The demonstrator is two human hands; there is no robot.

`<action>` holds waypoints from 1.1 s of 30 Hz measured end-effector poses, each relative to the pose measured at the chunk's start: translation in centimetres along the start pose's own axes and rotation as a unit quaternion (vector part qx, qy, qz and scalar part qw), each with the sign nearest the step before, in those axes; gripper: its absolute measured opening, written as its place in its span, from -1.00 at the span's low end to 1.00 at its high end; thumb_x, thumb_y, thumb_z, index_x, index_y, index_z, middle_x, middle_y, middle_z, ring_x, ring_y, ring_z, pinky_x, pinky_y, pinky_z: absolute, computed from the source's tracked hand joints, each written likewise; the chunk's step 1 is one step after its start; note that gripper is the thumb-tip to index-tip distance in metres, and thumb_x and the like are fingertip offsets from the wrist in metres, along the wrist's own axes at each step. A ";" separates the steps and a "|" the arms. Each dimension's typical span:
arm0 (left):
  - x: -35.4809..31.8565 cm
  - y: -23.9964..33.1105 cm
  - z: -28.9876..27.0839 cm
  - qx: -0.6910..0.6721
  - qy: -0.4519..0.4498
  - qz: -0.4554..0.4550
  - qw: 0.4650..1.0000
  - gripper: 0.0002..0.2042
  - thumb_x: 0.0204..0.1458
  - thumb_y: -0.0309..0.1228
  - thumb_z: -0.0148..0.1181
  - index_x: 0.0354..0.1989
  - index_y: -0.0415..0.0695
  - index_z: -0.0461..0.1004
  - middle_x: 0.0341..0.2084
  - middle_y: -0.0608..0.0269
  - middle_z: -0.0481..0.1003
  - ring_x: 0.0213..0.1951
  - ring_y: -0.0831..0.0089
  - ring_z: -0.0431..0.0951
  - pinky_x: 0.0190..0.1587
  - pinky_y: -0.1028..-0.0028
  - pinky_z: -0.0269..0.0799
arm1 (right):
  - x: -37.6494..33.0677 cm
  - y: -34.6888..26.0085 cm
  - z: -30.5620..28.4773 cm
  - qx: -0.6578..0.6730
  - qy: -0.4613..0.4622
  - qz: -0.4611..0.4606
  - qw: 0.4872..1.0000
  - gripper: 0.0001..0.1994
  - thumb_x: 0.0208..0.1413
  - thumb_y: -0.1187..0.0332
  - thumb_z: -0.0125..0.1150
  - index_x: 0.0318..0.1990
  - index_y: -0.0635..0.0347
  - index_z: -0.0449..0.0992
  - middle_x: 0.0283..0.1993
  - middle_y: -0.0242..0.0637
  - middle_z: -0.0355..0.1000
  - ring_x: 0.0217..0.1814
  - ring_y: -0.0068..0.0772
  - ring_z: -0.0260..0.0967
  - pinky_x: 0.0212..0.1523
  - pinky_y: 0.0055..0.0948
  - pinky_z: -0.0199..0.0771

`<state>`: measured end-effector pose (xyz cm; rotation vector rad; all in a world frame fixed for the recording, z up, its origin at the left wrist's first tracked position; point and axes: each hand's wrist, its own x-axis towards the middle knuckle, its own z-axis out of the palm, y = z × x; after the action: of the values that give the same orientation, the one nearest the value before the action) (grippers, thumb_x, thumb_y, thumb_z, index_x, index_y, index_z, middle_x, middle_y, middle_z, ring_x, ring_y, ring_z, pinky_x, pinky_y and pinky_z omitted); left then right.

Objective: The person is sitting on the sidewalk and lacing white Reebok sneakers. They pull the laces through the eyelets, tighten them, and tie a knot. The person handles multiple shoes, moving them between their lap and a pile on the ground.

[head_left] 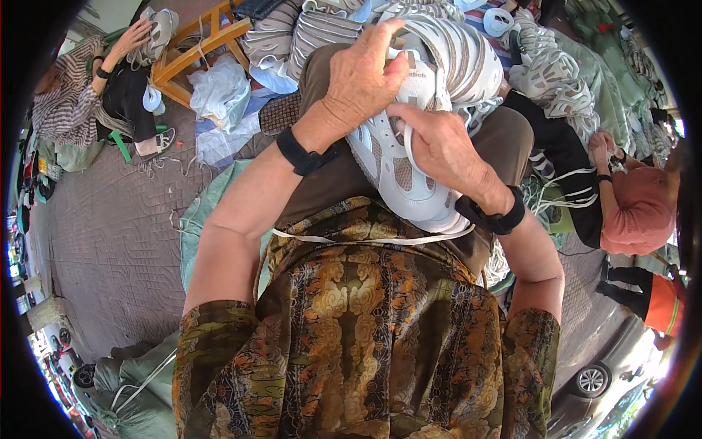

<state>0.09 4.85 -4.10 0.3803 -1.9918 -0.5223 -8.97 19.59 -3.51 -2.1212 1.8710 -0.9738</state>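
A white and grey sneaker upper (391, 164) lies across my lap, its rounded toe toward me. Over its tongue and collar is my left hand (365, 77), index finger stretched out and thumb apart. My right hand (444, 146) rests on the lacing area with its fingers curled in. From those fingers a white shoelace (409, 146) hangs down over the upper. Part of the lacing is hidden beneath both hands. Just beyond, a stack of similar striped uppers (468, 62) leans by my right knee.
More bundled uppers (322, 40) lie ahead, beside a wooden stool (197, 55) and a clear plastic bag (219, 91). A person in a striped top (69, 102) handles a shoe upper at left. Another in a pink top (640, 208) sits at right. A car (599, 377) stands lower right.
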 end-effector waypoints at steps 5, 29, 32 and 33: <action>-1.9 -3.0 0.2 -0.045 -0.108 -0.001 0.993 -0.83 0.11 -0.41 0.09 -0.16 -0.17 0.46 -0.39 0.12 0.52 -0.36 0.27 0.54 -0.31 0.38 0.44 | -2.8 0.3 -2.1 0.410 0.110 0.191 0.885 -0.81 0.27 0.52 -0.05 0.00 0.21 0.38 -0.47 -0.44 0.40 -0.45 -0.66 0.33 -0.40 -0.65 0.34; -6.5 4.0 -4.7 -0.090 -0.081 0.032 0.992 -0.77 -0.13 -0.64 0.20 -0.25 -0.17 0.44 -0.56 0.27 0.42 -0.53 0.46 0.43 -0.46 0.45 0.36 | -5.0 -1.3 -0.4 -0.034 0.097 0.078 0.992 -0.86 0.02 0.61 0.19 -0.28 0.24 0.38 -0.37 -0.19 0.33 -0.36 -0.06 0.38 -0.33 -0.30 0.40; -8.4 4.2 -4.8 -0.183 -0.193 -0.103 0.958 -0.79 -0.06 -0.59 0.25 -0.23 -0.17 0.42 -0.68 0.36 0.35 -0.65 0.64 0.36 -0.56 0.57 0.33 | -4.8 -1.3 -0.9 -0.054 0.066 0.057 0.995 -0.83 -0.02 0.63 0.17 -0.29 0.24 0.35 -0.38 -0.16 0.31 -0.35 0.00 0.38 -0.34 -0.24 0.40; -8.8 4.3 -4.9 -0.198 -0.212 -0.136 0.947 -0.78 -0.06 -0.59 0.25 -0.22 -0.16 0.42 -0.68 0.36 0.36 -0.64 0.63 0.37 -0.55 0.57 0.33 | -4.8 -1.2 -1.1 -0.054 0.055 0.056 0.995 -0.82 -0.05 0.65 0.16 -0.29 0.24 0.35 -0.38 -0.15 0.30 -0.34 0.01 0.38 -0.34 -0.22 0.40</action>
<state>8.22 11.70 -6.53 0.3066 -2.1821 -1.2448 -8.66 24.64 -3.80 -2.0319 2.1148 -1.0059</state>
